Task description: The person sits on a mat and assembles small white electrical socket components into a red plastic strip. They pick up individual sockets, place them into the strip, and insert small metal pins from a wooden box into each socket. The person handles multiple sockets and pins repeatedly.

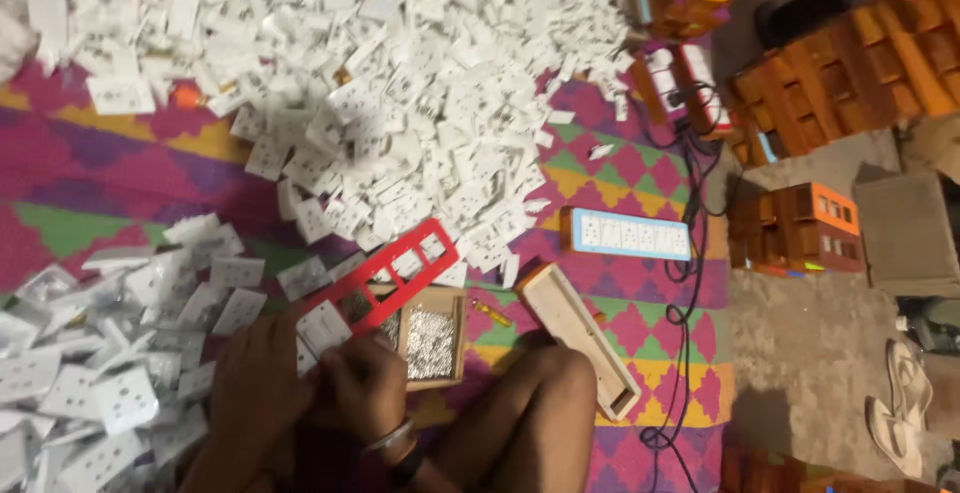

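I see a white socket plate [322, 326], square and pierced with pin holes, pressed into the lower end of a red plastic frame [385, 275], a long strip with several square openings that lies slanted across the patterned mat [100, 168]. My left hand [258, 378] is curled around the plate and the frame's lower end from the left, fingers wrapped and gripping. My right hand [368, 381] is closed just beside it, fingertips pinched at the plate's lower edge; what they pinch is too small for me to tell. A metal bangle [390, 440] sits at that wrist.

Just right of the frame, touching its underside, stands a small open wooden box [432, 338] filled with tiny silvery screws. Its loose wooden lid or tray [580, 338], long and pale, lies tilted beside my raised knee [545, 393].

To the left of my hands a low heap of finished white plates [110, 353] spreads over the mat. Above, a far larger pile of white socket pieces [370, 83] covers most of the upper mat, its edge reaching the top of the red frame. Beyond the pile to the right lies a long white-and-blue switchboard strip [628, 234], with black cables [690, 283] running past it. Stacked orange wooden boxes [840, 63] stand on the bare floor at right, and a pair of pale sandals [900, 408] rests near the lower right corner.
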